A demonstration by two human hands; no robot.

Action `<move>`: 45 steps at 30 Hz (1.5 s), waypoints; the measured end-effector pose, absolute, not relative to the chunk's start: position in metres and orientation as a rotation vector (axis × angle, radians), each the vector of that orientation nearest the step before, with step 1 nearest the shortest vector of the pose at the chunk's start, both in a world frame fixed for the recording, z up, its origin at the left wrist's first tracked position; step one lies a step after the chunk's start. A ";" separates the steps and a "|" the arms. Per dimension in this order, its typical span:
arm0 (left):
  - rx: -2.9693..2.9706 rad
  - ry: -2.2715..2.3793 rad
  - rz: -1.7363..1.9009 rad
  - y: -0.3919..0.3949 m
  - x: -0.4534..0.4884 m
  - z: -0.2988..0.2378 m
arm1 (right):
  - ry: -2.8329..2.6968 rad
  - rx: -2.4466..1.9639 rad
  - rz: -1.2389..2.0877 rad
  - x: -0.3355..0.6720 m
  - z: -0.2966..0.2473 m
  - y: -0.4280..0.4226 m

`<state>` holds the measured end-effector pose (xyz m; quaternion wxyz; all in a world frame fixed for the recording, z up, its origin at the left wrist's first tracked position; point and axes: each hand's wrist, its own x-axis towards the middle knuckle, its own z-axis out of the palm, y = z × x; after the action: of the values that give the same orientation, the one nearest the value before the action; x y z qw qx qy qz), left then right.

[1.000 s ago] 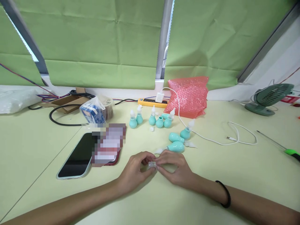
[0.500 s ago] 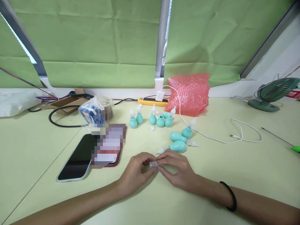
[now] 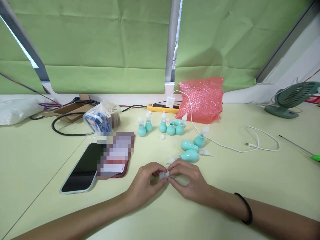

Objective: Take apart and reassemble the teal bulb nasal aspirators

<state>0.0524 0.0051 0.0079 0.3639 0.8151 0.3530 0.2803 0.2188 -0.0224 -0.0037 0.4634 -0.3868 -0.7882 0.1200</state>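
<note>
Just in front of me, a small clear plastic nozzle piece (image 3: pixel 164 175) lies crosswise between my fingertips. My left hand (image 3: pixel 143 181) is closed in a pinch on its left part. From the other side, my right hand (image 3: pixel 191 180) pinches its right end between thumb and fingers. Beyond my right fingers lie two teal squeeze-bulb nasal aspirators (image 3: pixel 189 156) with clear tips, and another aspirator (image 3: pixel 199 140) stands behind them. Farther back are several upright aspirators (image 3: pixel 141 130) and an open teal bulb (image 3: pixel 171 129) without a tip. The nozzle's ends are partly hidden by fingers.
Two phones (image 3: pixel 81 170) lie at the left. Behind them sits a plastic-wrapped bundle (image 3: pixel 98 118). A yellow power strip (image 3: pixel 157 107), a pink bubble-wrap bag (image 3: pixel 202 100) and a white cable (image 3: pixel 230 149) are farther back. A fan (image 3: pixel 287 100) and a green-handled screwdriver (image 3: pixel 316 158) are at right.
My right fingertips have shifted slightly to the right, so a little more of the clear nozzle piece shows between my hands. My left hand stays in place.
</note>
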 end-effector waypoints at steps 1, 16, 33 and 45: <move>2.102 0.907 0.720 0.005 0.052 0.008 | -1.941 -0.951 0.298 0.219 -0.004 -0.022; 2.129 0.885 0.721 0.005 0.051 0.009 | -1.962 -0.934 0.289 0.218 -0.003 -0.021; 2.134 0.865 0.733 0.006 0.051 0.008 | -1.979 -0.949 0.292 0.219 -0.004 -0.021; 2.142 0.849 0.731 0.006 0.050 0.009 | -1.992 -0.957 0.297 0.217 -0.003 -0.021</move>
<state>0.0504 0.0057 0.0086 0.3543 0.8286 0.3286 0.2827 0.2171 -0.0208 -0.0035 0.4404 -0.3855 -0.8020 0.1198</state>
